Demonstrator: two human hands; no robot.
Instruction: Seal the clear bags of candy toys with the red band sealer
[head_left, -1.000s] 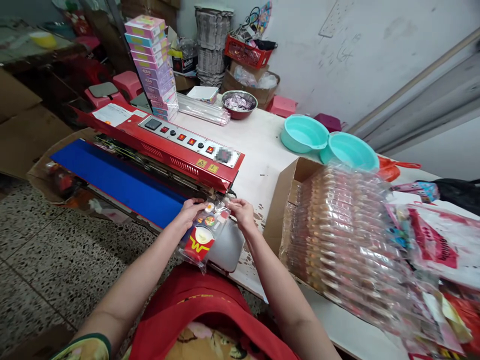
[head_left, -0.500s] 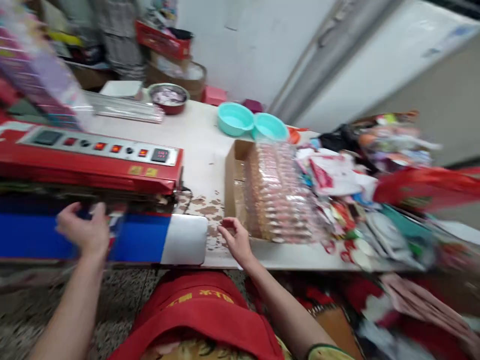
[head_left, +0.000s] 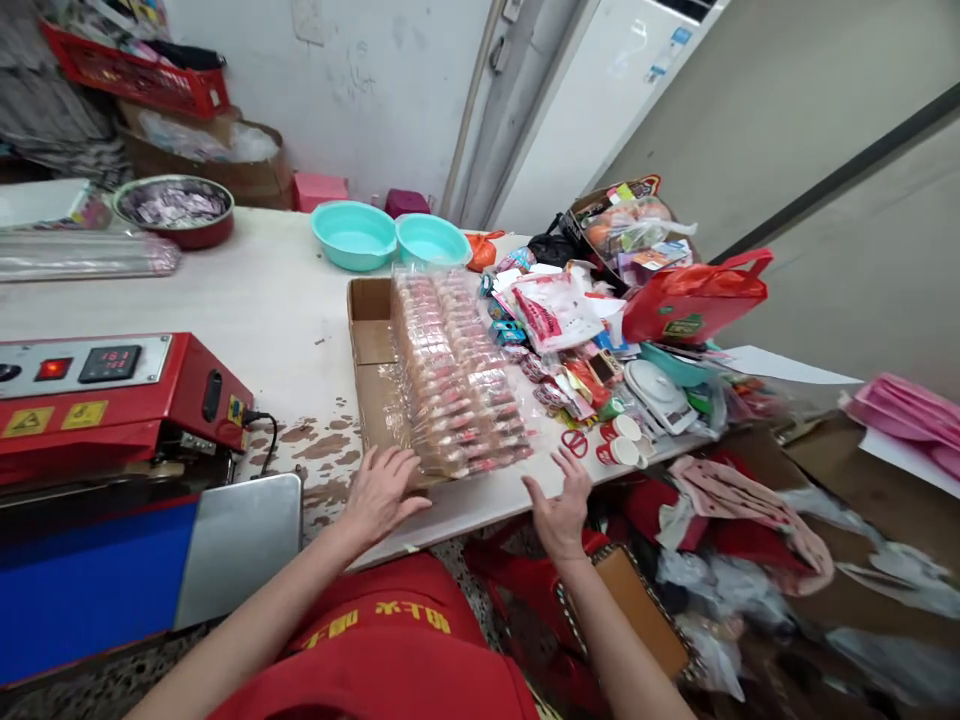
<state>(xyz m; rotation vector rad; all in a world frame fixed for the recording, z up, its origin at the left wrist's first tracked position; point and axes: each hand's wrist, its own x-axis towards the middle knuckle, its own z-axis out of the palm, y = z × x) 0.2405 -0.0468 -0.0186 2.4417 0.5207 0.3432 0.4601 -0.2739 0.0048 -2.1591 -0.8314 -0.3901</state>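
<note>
A shallow cardboard box lies on the white table, with rows of small clear-wrapped packets filling its right side. My left hand is at the box's near left corner, fingers stretched over its edge; whether it touches the cardboard I cannot tell. Off the box's near right corner, my right hand is held above the table's front edge, fingers spread, with nothing in it. Red-handled scissors lie just beyond its fingertips.
Left stands a red sealing machine with a blue belt. Behind the box are two turquoise basins. Paper cups, a white scale and a red bag crowd the right side. A stool stands below.
My view has swung right. My left hand has left the machine's belt and come to the box. My right hand has moved from the box's left corner to beyond its right corner.
</note>
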